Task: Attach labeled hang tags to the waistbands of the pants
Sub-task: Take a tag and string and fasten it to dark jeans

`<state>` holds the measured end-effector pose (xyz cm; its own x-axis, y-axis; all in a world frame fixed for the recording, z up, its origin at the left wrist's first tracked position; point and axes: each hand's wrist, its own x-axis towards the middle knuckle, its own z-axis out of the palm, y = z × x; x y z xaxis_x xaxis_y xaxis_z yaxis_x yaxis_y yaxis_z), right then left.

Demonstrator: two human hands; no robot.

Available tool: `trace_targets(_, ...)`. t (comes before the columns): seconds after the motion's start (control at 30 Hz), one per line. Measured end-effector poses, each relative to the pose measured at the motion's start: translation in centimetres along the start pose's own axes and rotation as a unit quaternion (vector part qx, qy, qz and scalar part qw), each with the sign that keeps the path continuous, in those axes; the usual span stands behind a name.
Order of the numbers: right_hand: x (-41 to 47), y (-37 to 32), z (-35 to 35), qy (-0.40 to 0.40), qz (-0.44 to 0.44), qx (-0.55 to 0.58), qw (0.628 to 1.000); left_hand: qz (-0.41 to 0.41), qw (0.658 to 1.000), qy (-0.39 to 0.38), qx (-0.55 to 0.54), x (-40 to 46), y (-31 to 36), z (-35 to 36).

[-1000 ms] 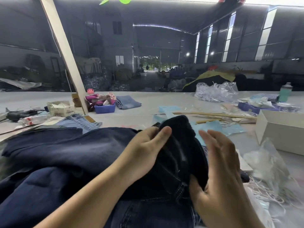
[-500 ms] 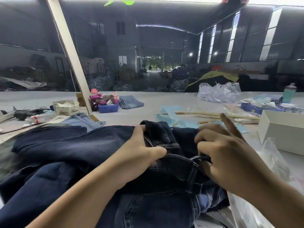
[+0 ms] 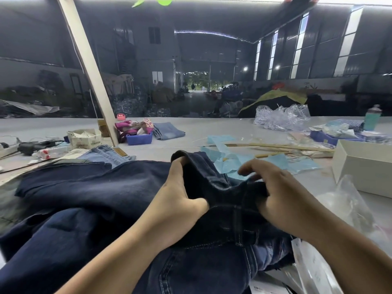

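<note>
Dark blue jeans (image 3: pixel 89 200) lie piled across the near side of the table. Their waistband (image 3: pixel 214 183) is bunched up between my two hands. My left hand (image 3: pixel 180 198) grips the waistband's left part, fingers curled into the fold and thumb pressing on the denim. My right hand (image 3: pixel 275 194) holds the waistband's right part, with the fingers curled over its edge. A belt loop (image 3: pixel 236 219) with light stitching shows just below my hands. No hang tag is visible in either hand.
A white box (image 3: pixel 364 166) stands at the right, with clear plastic bags (image 3: pixel 347 204) before it. Light blue paper sheets (image 3: pixel 229 158) lie behind the jeans. A blue bin (image 3: pixel 139 138), a carton (image 3: pixel 84 137), folded light jeans (image 3: pixel 167 130) and a slanted wooden post (image 3: pixel 89 66) are farther back.
The waistband was pulled out and spread between both hands. My right hand went from open beside the denim to gripping the band's right part, while my left hand shifted to its left fold.
</note>
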<state>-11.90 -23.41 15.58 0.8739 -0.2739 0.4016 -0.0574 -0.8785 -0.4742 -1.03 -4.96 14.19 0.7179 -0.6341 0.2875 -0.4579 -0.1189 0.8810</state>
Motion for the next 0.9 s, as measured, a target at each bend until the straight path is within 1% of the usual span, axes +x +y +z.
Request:
trace_targets(0.03,0.0,-0.1,-0.4,-0.055,-0.017,0.002,0.998,-0.005,1.0,-0.002,0.0,0.0,0.0,0.1)
trace_targets(0.1,0.0,-0.4,-1.2,-0.167,-0.011,0.046,0.985,-0.007,1.0,-0.005,-0.003,0.1,-0.2,0.2)
trace_targets(0.13,0.0,-0.5,-1.4,-0.186,-0.007,0.069,0.98,-0.008,1.0,-0.007,-0.003,0.2,-0.2,0.3)
trace_targets(0.17,0.2,-0.4,-1.3,-0.166,-0.01,0.076,0.983,-0.008,1.0,-0.012,-0.004,0.3,-0.2,0.3)
trace_targets(0.23,0.8,-0.3,-0.7,-0.043,-0.029,0.091,0.994,-0.01,0.999,-0.03,-0.012,0.6,-0.1,0.4)
trace_targets(0.27,1.1,-0.1,-0.4,0.015,-0.018,0.126,0.992,-0.013,0.999,-0.039,-0.02,0.7,-0.1,0.2)
trace_targets(0.3,1.3,0.1,-0.1,0.056,0.012,0.18,0.982,-0.019,0.998,-0.047,-0.03,0.8,-0.1,0.0)
trace_targets(0.33,1.4,0.4,0.1,0.077,0.058,0.237,0.967,-0.022,0.998,-0.055,-0.038,0.9,-0.2,-0.3)
trace_targets(0.4,1.5,0.9,0.5,0.087,0.148,0.331,0.928,-0.024,0.996,-0.079,-0.046,1.1,-0.4,-0.8)
trace_targets(0.47,1.5,1.1,1.0,0.083,0.196,0.365,0.906,-0.037,0.991,-0.113,-0.054,1.1,-0.4,-1.3)
trace_targets(0.53,1.8,1.1,1.4,0.077,0.206,0.368,0.903,-0.03,0.99,-0.139,-0.026,1.2,-0.2,-1.8)
trace_targets(0.57,2.0,1.1,1.6,0.073,0.204,0.362,0.907,-0.018,0.991,-0.135,0.002,1.3,-0.1,-2.0)
trace_targets(0.6,2.1,1.0,1.6,0.067,0.202,0.353,0.911,-0.004,0.993,-0.113,0.03,1.6,0.0,-2.0)
trace_targets(0.63,2.2,0.9,1.6,0.059,0.198,0.344,0.916,0.012,0.996,-0.076,0.055,1.8,0.2,-1.8)
trace_targets(0.67,2.3,0.9,1.6,0.048,0.194,0.341,0.919,0.038,0.995,-0.022,0.087,2.1,0.2,-1.5)
trace_targets(0.7,2.3,0.9,1.7,0.038,0.19,0.342,0.919,0.074,0.987,0.042,0.133,2.4,0.3,-1.1)
trace_targets(0.73,2.4,0.9,1.7,0.026,0.187,0.344,0.92,0.121,0.969,0.104,0.187,2.8,0.2,-0.7)
trace_targets(0.77,2.4,0.9,1.7,0.016,0.18,0.343,0.922,0.168,0.948,0.149,0.225,3.1,0.2,-0.4)
trace_targets(0.8,2.4,0.8,1.7,0.006,0.172,0.343,0.924,0.206,0.933,0.17,0.241,3.7,0.2,-0.4)
trace_targets(0.83,2.5,0.8,1.8,-0.002,0.163,0.343,0.925,0.223,0.928,0.168,0.245,4.3,0.4,-0.5)
trace_targets(0.87,2.6,0.8,1.8,-0.007,0.157,0.343,0.926,0.216,0.936,0.138,0.242,5.0,0.7,-0.8)
trace_targets(0.9,2.7,0.9,1.8,-0.008,0.151,0.341,0.928,0.186,0.95,0.087,0.237,5.7,0.9,-1.2)
